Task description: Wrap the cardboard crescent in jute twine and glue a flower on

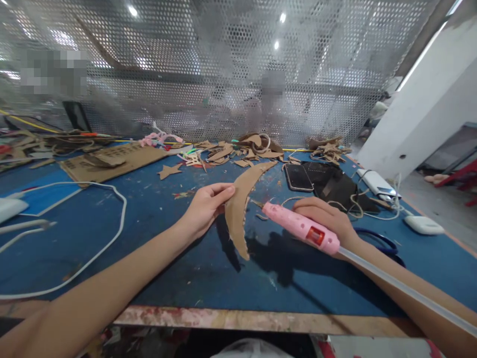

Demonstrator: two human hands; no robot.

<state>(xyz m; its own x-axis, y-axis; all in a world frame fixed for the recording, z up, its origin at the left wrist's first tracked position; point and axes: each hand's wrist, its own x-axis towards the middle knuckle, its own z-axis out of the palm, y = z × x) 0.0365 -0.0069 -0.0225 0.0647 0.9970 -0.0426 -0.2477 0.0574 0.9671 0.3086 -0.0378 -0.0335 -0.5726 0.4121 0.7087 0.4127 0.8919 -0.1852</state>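
A crescent-shaped piece of cardboard point(240, 211) is pinched between the thumb and fingers of my left hand point(206, 204), raised above the blue table. Its inner curve has a rough edge and faces right. My right hand point(326, 216) is wrapped round a pink hot glue gun point(298, 226) with a red switch. The gun's tip points left, close to the crescent's inner edge; whether they touch I cannot tell. A long translucent glue stick point(402, 288) runs out of the gun's rear along my right forearm. Dark shadows of both hands fall on the table.
Cardboard scraps point(221, 151) and a cardboard star point(170, 171) lie toward the back, beside a flat cardboard sheet point(112, 161). A phone point(298, 177), a white power bank point(378, 185) and blue-handled scissors point(380, 241) sit right. A white cable point(122, 214) loops left. Perforated metal point(223, 64) stands behind.
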